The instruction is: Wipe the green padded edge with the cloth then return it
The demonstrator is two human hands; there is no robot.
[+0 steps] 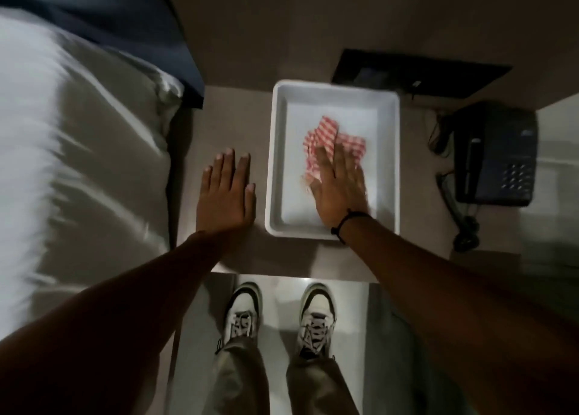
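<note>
Cloth (329, 132) lies in tray (393, 164) under flat right fingers (326, 158).

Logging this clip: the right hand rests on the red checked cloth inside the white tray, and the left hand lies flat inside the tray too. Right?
Not quite. In the head view the left hand lies flat on the tabletop beside the white tray, not inside it. The right hand does rest on the red checked cloth in the tray.

Cloth (336, 142) in tray (335, 93) on nightstand (232, 117), telephone (495, 154) right of tray, bed (78, 132) left.
</note>
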